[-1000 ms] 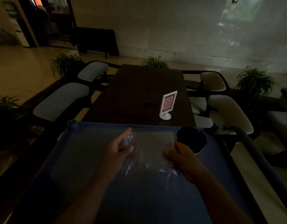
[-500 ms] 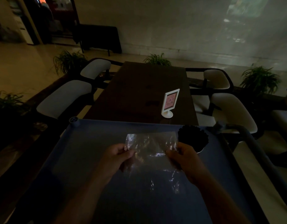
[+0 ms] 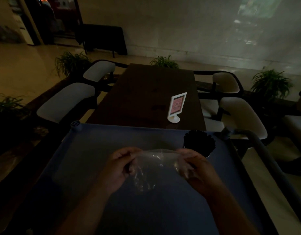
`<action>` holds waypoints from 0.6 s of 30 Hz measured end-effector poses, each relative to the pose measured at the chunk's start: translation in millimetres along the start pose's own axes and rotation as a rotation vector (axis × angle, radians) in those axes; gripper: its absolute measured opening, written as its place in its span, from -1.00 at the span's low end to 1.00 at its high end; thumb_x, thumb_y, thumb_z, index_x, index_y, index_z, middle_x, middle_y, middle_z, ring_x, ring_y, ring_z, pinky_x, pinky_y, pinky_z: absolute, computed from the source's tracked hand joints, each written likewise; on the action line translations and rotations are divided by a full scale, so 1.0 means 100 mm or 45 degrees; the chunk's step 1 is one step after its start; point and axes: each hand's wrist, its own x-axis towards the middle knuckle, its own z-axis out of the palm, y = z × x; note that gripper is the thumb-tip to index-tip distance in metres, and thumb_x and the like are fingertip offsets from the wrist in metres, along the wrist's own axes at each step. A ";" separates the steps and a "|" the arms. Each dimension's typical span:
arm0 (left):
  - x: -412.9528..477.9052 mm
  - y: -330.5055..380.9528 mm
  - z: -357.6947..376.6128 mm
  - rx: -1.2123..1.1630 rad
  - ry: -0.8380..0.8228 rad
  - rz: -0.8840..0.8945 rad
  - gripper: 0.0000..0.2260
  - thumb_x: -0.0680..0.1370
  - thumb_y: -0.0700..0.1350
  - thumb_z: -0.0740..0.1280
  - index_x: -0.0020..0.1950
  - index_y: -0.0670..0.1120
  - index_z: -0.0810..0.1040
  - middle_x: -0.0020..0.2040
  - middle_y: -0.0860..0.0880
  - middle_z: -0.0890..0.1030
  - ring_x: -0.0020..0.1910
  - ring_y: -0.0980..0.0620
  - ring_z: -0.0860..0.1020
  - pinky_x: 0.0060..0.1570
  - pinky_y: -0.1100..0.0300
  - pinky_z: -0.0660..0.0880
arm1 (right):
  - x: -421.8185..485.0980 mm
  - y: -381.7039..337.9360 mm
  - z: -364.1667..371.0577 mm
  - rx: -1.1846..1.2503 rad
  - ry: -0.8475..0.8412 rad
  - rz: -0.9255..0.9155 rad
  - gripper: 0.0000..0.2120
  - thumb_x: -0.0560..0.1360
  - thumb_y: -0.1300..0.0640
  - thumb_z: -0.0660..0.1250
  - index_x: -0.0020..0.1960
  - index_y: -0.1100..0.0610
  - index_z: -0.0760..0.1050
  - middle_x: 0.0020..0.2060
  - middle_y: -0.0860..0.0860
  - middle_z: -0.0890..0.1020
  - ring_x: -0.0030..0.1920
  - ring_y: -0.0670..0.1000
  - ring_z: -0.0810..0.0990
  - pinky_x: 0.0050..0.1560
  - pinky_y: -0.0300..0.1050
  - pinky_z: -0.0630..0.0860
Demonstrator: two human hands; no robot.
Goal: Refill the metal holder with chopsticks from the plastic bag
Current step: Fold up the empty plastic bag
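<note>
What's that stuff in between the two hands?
A clear plastic bag, seen in the head view. The left hand and right hand each grip an end.

Plastic bag (image 3: pixel 156 160): thin clear film, glossy, crinkled, catches highlights. Blue surface (image 3: pixel 95 158): smooth, matt, looks plastic. Dark brown surface (image 3: pixel 146 99) behind: wood-look, smooth, dull sheen. Sign stand (image 3: pixel 176 106): white plastic, glossy. Chair seats (image 3: pixel 66 100): pale, smooth. Floor (image 3: pixel 19 68): polished, reflective. Chopstick holder (image 3: pixel 199 143): too dark to tell the finish.
</note>
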 end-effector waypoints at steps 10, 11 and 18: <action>-0.01 0.05 -0.07 0.258 0.005 0.066 -0.76 0.47 -0.19 0.20 -0.19 -0.08 0.68 -0.25 -0.10 0.71 -0.31 0.01 0.67 -0.42 0.21 0.53 | 0.01 -0.14 0.09 -0.299 0.042 0.086 -0.82 0.52 0.16 0.30 -0.16 0.22 0.62 -0.30 0.12 0.65 -0.41 0.02 0.61 -0.49 -0.17 0.52; -0.01 0.08 -0.09 0.244 -0.061 0.034 -0.77 0.47 -0.12 0.20 -0.18 -0.09 0.65 -0.25 -0.16 0.70 -0.30 -0.06 0.67 -0.42 0.17 0.54 | 0.02 -0.15 0.11 -0.363 0.009 0.071 -0.90 0.51 0.27 0.32 -0.13 0.23 0.60 -0.30 0.14 0.62 -0.42 0.00 0.60 -0.50 -0.18 0.51; -0.07 0.34 -0.07 0.363 -0.254 -0.262 -0.65 0.48 0.06 0.32 0.19 -0.07 0.60 0.05 -0.24 0.62 -0.08 -0.06 0.66 -0.20 0.07 0.60 | 0.16 -0.31 0.10 -0.561 -0.290 0.019 -0.82 0.51 0.37 0.30 -0.05 0.12 0.58 -0.26 0.02 0.63 -0.34 -0.03 0.60 -0.40 -0.16 0.53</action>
